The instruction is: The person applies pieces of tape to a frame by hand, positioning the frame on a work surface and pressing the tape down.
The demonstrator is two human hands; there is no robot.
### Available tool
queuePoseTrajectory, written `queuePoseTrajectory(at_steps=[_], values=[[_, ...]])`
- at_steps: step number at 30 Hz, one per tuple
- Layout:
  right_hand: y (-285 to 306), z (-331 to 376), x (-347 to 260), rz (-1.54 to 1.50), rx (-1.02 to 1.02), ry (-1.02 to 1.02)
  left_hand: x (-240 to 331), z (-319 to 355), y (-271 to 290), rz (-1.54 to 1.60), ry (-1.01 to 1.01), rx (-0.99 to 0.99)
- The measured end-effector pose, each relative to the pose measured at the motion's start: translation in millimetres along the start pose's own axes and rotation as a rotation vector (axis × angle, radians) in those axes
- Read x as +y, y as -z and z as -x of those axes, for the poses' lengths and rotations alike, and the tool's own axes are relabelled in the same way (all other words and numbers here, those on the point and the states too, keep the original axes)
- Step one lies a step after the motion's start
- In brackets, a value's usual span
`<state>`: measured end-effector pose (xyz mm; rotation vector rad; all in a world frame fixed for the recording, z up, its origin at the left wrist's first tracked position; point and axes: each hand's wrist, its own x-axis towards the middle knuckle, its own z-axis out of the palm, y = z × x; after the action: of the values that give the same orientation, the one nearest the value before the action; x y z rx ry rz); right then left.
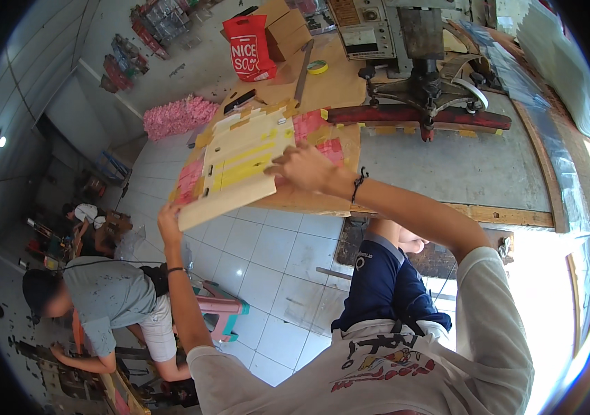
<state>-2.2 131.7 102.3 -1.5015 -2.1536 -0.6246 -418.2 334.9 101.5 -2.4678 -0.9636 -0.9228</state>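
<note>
Left hand (168, 223) holds the cream sheet (229, 199) by one end; right hand (307, 169), grip unclear, meets the other — uneven pulling could crease it.

We have a plain cream strip (229, 200) slanting along the near edge of a flat, yellow-streaked cream panel (248, 153); whether the two join, we cannot tell.

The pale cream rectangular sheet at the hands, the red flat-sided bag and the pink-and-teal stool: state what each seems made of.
Pale cream sheet: probably paper or thin card, matte; its surface shows no glare.
Red bag: plastic or non-woven fabric, hard to tell; thin, creased sides.
Pink-and-teal stool: likely moulded plastic, smooth; solid, even colours.
</note>
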Motion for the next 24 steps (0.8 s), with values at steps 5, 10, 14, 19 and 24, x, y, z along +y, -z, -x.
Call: queuePoseTrajectory(at_steps=[5, 10, 14, 19, 24], values=[[-19.3, 52.9, 13.2, -0.339, -0.128, 0.095, -10.7, 27.8, -24.0, 0.111, 0.234, -0.077], [24.7, 124.2, 58.5, -0.332, -0.279, -0.007, -6.6, 11.0, -21.7, -0.017, 0.180, -0.337], [77.8, 202.7, 77.8, -0.264, -0.309, -0.071, -12.8, -3.2, -7.6, 0.024, 0.038, -0.508], [144.6, 261.6, 104.5, -0.293, -0.428, -0.232, 66.5, -73.7, -4.3, 0.098, -0.062, -0.292], [172.4, 296.3, 120.3, -0.331, -0.418, -0.513, 251.6, -138.3, -42.8, 0.493, -0.303, -0.329]])
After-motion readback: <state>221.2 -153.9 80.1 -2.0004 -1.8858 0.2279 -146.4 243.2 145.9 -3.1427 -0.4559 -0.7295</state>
